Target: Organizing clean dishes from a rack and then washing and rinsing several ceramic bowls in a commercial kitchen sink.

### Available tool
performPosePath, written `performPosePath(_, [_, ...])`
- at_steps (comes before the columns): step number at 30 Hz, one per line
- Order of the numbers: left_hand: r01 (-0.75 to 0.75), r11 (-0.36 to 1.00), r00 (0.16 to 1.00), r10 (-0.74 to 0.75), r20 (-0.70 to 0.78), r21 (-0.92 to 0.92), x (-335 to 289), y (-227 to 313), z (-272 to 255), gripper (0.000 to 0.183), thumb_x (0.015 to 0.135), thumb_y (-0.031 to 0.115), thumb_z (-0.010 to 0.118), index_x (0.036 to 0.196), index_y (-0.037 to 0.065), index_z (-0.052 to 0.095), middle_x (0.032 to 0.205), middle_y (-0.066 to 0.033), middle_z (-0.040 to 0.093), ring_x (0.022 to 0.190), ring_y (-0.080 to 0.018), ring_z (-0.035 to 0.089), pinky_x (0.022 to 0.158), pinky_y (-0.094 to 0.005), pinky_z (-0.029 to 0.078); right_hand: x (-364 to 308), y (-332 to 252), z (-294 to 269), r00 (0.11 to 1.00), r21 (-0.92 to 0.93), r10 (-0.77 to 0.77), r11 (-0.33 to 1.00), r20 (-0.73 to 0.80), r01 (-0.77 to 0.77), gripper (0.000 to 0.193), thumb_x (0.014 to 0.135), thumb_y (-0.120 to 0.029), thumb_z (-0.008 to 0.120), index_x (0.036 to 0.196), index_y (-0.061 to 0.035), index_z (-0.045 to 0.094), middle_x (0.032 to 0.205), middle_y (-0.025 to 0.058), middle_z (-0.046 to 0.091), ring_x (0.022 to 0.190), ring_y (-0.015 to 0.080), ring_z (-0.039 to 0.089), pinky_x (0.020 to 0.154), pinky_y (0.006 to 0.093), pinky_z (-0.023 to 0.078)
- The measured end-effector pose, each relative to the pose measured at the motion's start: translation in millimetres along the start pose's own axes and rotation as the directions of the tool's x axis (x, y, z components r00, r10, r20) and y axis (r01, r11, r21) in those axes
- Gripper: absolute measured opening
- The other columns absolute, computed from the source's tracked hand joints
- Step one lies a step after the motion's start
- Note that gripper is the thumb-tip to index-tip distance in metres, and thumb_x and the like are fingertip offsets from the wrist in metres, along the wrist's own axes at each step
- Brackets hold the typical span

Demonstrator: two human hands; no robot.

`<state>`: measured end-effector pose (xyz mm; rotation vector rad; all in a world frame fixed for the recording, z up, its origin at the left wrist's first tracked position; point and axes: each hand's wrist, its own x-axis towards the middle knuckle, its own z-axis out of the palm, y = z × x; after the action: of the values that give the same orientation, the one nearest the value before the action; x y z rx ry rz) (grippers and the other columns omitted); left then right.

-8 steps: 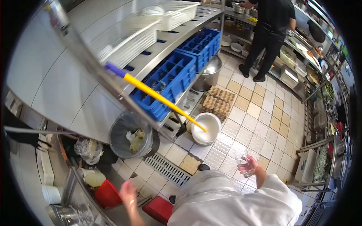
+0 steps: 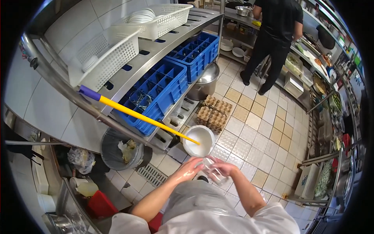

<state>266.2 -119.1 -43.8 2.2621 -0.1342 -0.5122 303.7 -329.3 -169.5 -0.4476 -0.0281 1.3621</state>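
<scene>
White bucket (image 2: 210,147) on the tiled floor (image 2: 255,134), a yellow pole (image 2: 142,117) slanting up out of it; nearer the body, a clear vessel (image 2: 216,176), slightly blurred, is held tilted in the air; the right hand (image 2: 226,167) has its fingers curled round it; the left hand (image 2: 187,170) reaches its other side, though whether those fingers grip, I cannot tell; cardboard egg trays (image 2: 214,113) lie beyond.

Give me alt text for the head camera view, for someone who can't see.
The person's right hand holds clear, blurred glassware, the left hand close against it, above a tiled floor. A yellow pole slants out of a white bucket near blue crates; someone in black stands beyond.
</scene>
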Motion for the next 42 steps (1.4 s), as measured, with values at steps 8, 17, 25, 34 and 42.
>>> performPosePath(8, [0.020, 0.632, 0.921, 0.290, 0.260, -0.775, 401, 179, 65, 0.033, 0.091, 0.034, 0.055, 0.084, 0.002, 0.059, 0.076, -0.0033, 0.060, 0.068, -0.0105, 0.056, 0.062, -0.0255, 0.048, -213, -392, -89, 0.958, -0.435, -0.183, 0.898, -0.223, 0.071, 0.087, 0.080, -0.031, 0.069, 0.144, -0.0199, 0.012, 0.109, 0.0127, 0.056, 0.084, 0.0212, 0.060, 0.067, 0.0357, 0.051])
performPosePath(17, [-0.107, 0.148, 0.994, -0.007, -0.109, -0.983, 519, 162, -28, 0.034, 0.093, 0.032, 0.050, 0.083, 0.001, 0.059, 0.081, -0.0134, 0.064, 0.073, -0.0236, 0.064, 0.069, -0.0359, 0.054, -331, -417, -241, 0.313, -0.287, -0.273, 0.958, -0.910, 0.002, 0.052, 0.089, -0.039, 0.052, 0.134, -0.0184, 0.033, 0.096, 0.0131, 0.060, 0.076, 0.0316, 0.063, 0.067, 0.0475, 0.054])
performPosePath(25, [-0.745, -0.100, 0.568, -0.614, -0.548, -0.659, 615, 134, -150, 0.040, 0.091, 0.042, 0.050, 0.078, 0.004, 0.054, 0.078, -0.0093, 0.058, 0.072, -0.0250, 0.060, 0.071, -0.0376, 0.052, -360, -536, -345, 0.307, 0.001, 0.155, 0.893, -0.939, -0.449, 0.032, 0.081, -0.035, 0.064, 0.103, -0.0115, 0.057, 0.080, 0.0069, 0.061, 0.056, 0.0213, 0.057, 0.045, 0.0373, 0.046])
performPosePath(34, [-0.068, 0.975, 0.171, -0.199, -0.965, -0.213, 667, 186, -204, 0.024, 0.082, 0.018, 0.065, 0.071, 0.000, 0.053, 0.068, -0.0152, 0.048, 0.061, -0.0309, 0.045, 0.058, -0.0337, 0.040, -193, -848, -291, 0.527, -0.770, -0.580, 0.575, -0.622, -0.276, 0.035, 0.091, -0.025, 0.049, 0.122, -0.0092, 0.047, 0.097, 0.0112, 0.062, 0.082, 0.0213, 0.062, 0.068, 0.0348, 0.051])
performPosePath(42, [-0.427, 0.658, 0.502, -0.398, -0.768, -0.620, 640, 206, -119, 0.020, 0.092, 0.016, 0.055, 0.078, 0.002, 0.053, 0.074, -0.0025, 0.056, 0.066, -0.0088, 0.051, 0.062, -0.0244, 0.045, -153, -798, -228, 0.869, -0.653, -0.226, 0.745, -0.440, -0.137, 0.054, 0.089, -0.041, 0.054, 0.131, -0.0108, 0.039, 0.110, 0.0121, 0.059, 0.090, 0.0215, 0.061, 0.076, 0.0346, 0.052])
